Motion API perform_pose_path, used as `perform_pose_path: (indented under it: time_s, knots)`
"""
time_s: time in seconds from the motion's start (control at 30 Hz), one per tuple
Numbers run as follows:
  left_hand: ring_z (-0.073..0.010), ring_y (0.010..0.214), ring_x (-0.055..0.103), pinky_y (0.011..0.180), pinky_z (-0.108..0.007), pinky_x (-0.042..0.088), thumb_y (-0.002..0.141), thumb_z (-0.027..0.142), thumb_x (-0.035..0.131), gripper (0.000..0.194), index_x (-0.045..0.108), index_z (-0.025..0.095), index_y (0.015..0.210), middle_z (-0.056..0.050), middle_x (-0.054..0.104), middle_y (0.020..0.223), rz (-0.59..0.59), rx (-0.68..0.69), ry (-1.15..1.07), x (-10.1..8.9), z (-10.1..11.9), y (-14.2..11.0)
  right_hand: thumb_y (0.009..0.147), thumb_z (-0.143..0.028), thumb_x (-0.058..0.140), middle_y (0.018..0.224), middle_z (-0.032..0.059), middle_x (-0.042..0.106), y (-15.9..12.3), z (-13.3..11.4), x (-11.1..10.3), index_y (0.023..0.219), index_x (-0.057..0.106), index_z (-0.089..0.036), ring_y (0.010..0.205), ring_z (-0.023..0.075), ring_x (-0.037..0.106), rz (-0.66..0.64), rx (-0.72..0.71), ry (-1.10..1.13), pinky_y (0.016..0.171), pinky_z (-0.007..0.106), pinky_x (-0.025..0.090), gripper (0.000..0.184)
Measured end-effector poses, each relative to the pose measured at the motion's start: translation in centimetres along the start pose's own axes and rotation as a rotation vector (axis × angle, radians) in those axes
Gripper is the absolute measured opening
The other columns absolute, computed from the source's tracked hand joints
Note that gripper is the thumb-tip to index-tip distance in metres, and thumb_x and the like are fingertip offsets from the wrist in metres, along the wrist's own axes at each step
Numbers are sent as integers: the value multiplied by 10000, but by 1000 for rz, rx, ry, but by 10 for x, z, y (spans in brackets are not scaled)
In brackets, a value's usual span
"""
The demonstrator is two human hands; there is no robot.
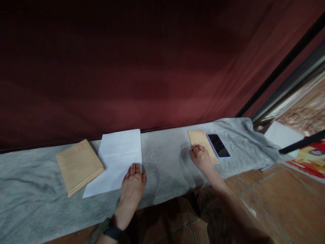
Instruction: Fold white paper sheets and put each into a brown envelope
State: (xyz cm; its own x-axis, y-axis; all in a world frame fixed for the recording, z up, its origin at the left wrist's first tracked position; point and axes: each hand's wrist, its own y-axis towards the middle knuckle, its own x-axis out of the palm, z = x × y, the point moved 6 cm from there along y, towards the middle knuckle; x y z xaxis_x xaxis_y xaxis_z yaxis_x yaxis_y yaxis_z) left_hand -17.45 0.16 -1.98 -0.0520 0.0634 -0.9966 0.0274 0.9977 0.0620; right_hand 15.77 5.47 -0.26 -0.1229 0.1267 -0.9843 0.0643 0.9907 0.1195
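- Filling the upper view, a dark red backdrop (152, 84) rises behind everything.
- Grey cloth (165, 152) runs beneath, wrinkled at both ends; such soft footing probably calls for light pressure.
- The sheet (119, 144) lies left of centre, creased across; a flat palm near its edge should steady it without buckling.
- The stack (78, 164) of envelopes rests aslant, one corner over the sheet's left side.
- A single envelope (198, 137) lies well to the right; handling it by the edge should spare it bends.
- The left hand (133, 181) lies palm down on the sheet's lower right, fingers extended together, thumb beside the edge, clamped on nothing.
- The right hand (201, 157) is over the envelope, fingers bent, forearm slanting in from lower right; whether they pinch it, one cannot tell.
- The phone (218, 146) sits just right of the envelope.
- A dark watch (113, 232) circles the left wrist.
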Motion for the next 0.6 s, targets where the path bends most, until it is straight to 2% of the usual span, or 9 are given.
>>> perform_pose_path:
  time_s: [0.13, 0.27, 0.47, 0.53, 0.6]
  knots:
    - [-287, 1360, 536, 1127, -361, 435, 954, 271, 535, 490, 562, 15, 1370, -229, 556, 1452, -45, 7, -50, 2, -6, 1, 974, -263, 504, 1238, 114, 675, 0, -2, 5, 1224, 676, -183, 1115, 249, 579, -16, -13, -12, 920, 332, 401, 315]
    - [-267, 1391, 507, 1132, -338, 438, 920, 202, 577, 495, 553, 20, 1380, -223, 522, 1488, -112, 46, -155, 0, -13, -4, 969, -247, 500, 1224, 112, 674, 1, -5, 7, 1197, 685, -191, 1099, 247, 591, -27, -28, -16, 892, 342, 399, 299]
    - [-257, 1338, 564, 1119, -359, 456, 926, 117, 520, 413, 599, 31, 1323, -220, 631, 1366, -118, 41, -226, -5, -17, -8, 989, -275, 482, 1234, 108, 666, 2, -5, 9, 1229, 662, -191, 1098, 226, 607, -49, -29, -48, 891, 336, 400, 311]
    - [-247, 1351, 552, 1130, -353, 443, 911, 109, 528, 446, 584, 50, 1349, -205, 621, 1387, -152, 56, -236, -6, -17, -8, 991, -279, 481, 1230, 102, 665, 2, -6, 9, 1234, 656, -194, 1088, 219, 615, -53, -35, -62, 883, 330, 403, 312]
    - [-262, 1401, 496, 1161, -376, 410, 873, 151, 607, 531, 554, 76, 1396, -187, 543, 1480, -212, 74, -239, -7, -18, -8, 992, -280, 478, 1227, 100, 664, 2, -7, 9, 1232, 656, -193, 1067, 216, 627, -55, -34, -72, 872, 329, 407, 311]
